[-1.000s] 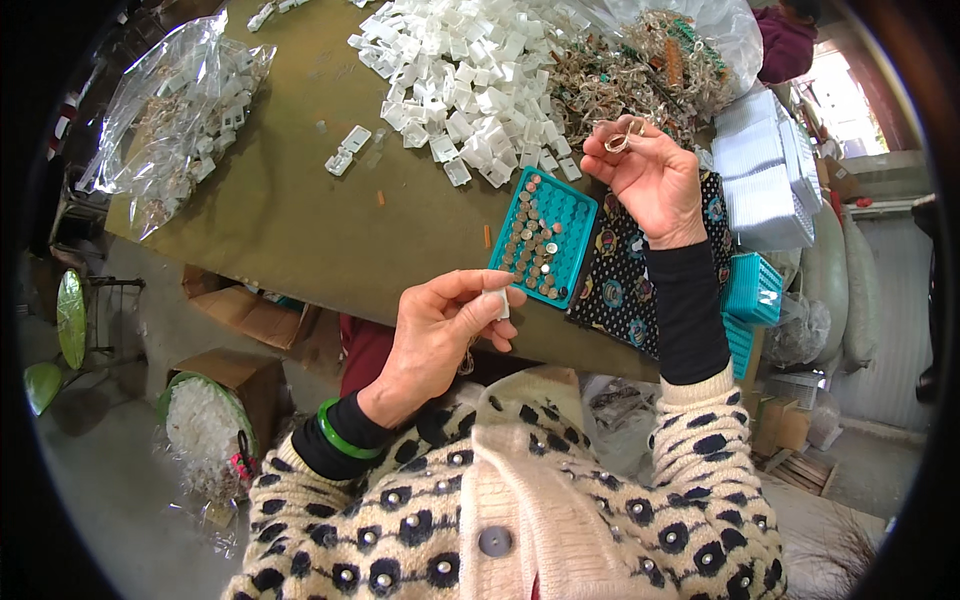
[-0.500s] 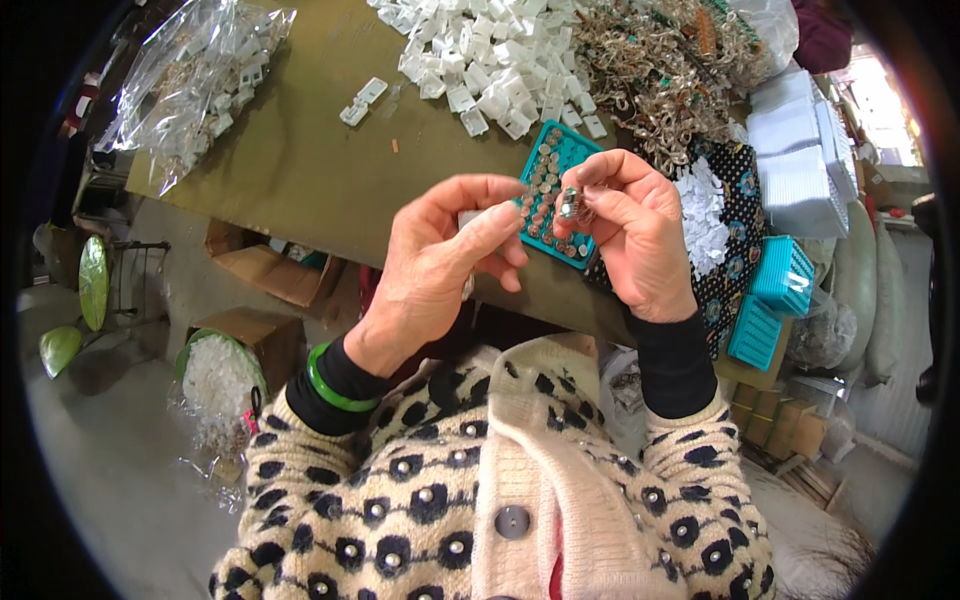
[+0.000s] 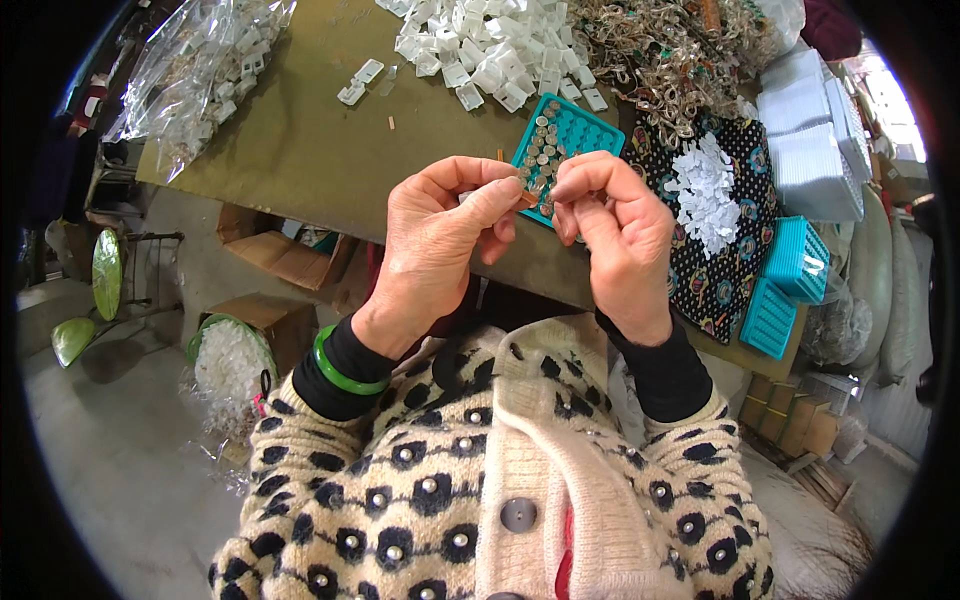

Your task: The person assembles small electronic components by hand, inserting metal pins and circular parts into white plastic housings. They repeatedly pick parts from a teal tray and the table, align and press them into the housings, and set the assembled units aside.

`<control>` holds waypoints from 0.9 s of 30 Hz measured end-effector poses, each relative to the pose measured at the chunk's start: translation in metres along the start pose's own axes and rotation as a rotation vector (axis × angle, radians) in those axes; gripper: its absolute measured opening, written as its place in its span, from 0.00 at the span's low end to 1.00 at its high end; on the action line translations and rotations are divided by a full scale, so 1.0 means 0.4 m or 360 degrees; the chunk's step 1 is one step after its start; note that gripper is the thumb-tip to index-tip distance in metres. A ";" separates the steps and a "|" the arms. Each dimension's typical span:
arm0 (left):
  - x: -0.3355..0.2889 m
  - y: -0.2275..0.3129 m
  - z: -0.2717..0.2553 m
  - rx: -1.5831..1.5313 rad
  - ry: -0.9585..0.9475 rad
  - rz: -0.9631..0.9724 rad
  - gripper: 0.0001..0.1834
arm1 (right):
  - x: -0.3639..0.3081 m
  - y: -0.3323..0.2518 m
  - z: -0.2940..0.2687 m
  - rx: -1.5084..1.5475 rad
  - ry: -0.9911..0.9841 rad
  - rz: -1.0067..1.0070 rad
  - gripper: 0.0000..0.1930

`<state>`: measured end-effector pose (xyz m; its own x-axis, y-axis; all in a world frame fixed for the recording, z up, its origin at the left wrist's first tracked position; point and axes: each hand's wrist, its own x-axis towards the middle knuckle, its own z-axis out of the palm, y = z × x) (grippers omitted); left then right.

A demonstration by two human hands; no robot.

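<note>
Both my hands are raised over the near edge of the table, fingertips close together. My left hand (image 3: 430, 240) pinches with thumb and forefinger; a small orange-brown piece (image 3: 528, 199) shows at their tips. My right hand (image 3: 628, 240) is closed too, thumb against curled fingers, and what it holds is hidden behind them. Just beyond the fingertips lies a teal tray (image 3: 592, 136) with rows of pockets. Small round silvery parts (image 3: 541, 146) sit in its left side, partly covered by my hands.
White plastic housings (image 3: 500, 50) are heaped at the back, beside tangled wired parts (image 3: 670, 60). White pieces (image 3: 706, 195) lie on a patterned dark cloth (image 3: 690, 285) at right, near stacked teal trays (image 3: 795, 260) and white trays (image 3: 815, 150). A clear bag (image 3: 205, 75) lies far left.
My right hand has shifted left toward my left fingertips and turned, hiding the small wired metal piece seen in it before. An orange-brown piece now shows at my left fingertips.
</note>
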<state>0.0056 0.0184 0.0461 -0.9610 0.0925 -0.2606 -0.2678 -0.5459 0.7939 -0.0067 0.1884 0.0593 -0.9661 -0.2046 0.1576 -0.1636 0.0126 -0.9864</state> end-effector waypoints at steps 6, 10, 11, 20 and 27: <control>-0.013 -0.011 0.009 -0.0073 0.0027 -0.0019 0.09 | -0.015 0.003 0.014 -0.0801 0.0032 -0.0503 0.13; -0.016 0.002 -0.005 -0.0160 -0.0070 -0.0155 0.10 | -0.014 0.008 0.015 -0.0945 0.0050 -0.0635 0.10; -0.017 0.005 -0.009 -0.0172 -0.0081 -0.0165 0.10 | -0.013 0.009 0.014 -0.0953 0.0046 -0.0658 0.10; -0.034 0.007 -0.044 -0.0564 -0.0230 -0.0427 0.07 | -0.006 -0.001 0.012 -0.0739 -0.0079 -0.0465 0.08; -0.043 -0.012 -0.061 -0.0687 -0.0407 -0.0331 0.08 | -0.004 0.007 0.032 -0.0120 -0.0133 0.0022 0.04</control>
<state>0.0249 -0.0008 0.0335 -0.8912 0.4054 -0.2035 -0.4534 -0.7819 0.4278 -0.0029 0.1762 0.0556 -0.9487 -0.2850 0.1368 -0.1683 0.0892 -0.9817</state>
